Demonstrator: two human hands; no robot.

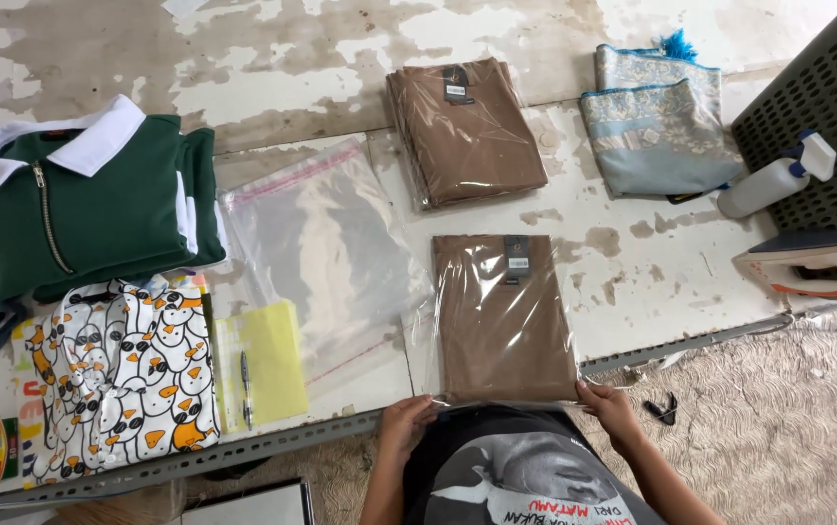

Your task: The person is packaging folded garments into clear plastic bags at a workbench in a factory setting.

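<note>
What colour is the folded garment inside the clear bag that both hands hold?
Brown, plain, with a small dark tag near its top; the folded garment shows best in the head view.

A worn white worktable (pixel 632 262) with peeling, brown-stained paint is seen from above, edged along its near side by a slotted grey metal angle bar (pixel 243 449). Beyond that edge, a mottled beige floor (pixel 788 428) is shown at the lower right. A dark perforated plastic basket (pixel 817 117) is set at the table's right end. The scene is evenly lit by soft daylight, and no strong shadows are cast.
</note>
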